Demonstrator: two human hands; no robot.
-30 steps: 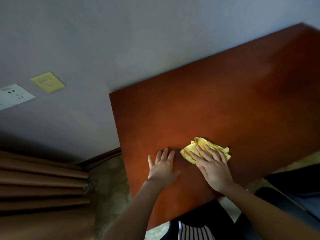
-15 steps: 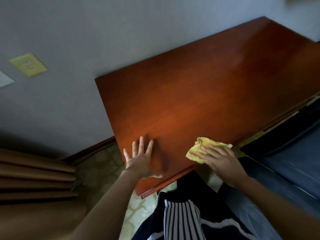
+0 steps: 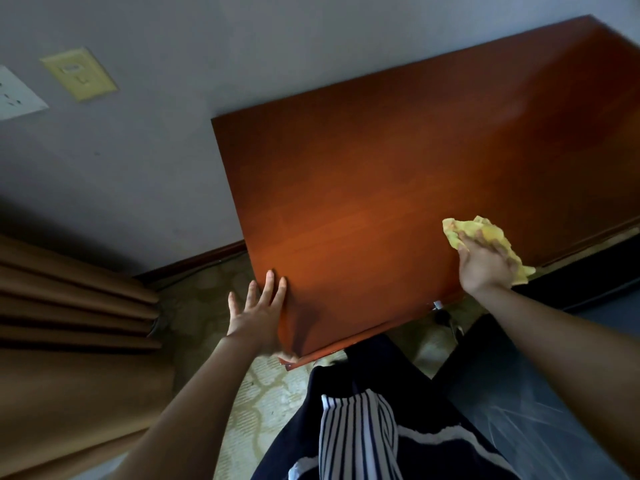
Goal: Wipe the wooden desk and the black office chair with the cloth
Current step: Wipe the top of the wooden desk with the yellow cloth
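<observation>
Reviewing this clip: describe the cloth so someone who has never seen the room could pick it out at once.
Start from the reddish-brown wooden desk standing against the grey wall. Follow its near edge toward the right, where the right hand presses down on the cloth. It is a crumpled pale yellow rag, the only bright item on the dark desktop; the left hand, at the desk's left corner, holds nothing.

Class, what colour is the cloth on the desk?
Yellow: the cloth under the right hand, in the head view.

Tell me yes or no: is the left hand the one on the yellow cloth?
No, the right hand presses the yellow cloth on the wooden desk, while the left hand rests spread at the desk's corner.
</observation>
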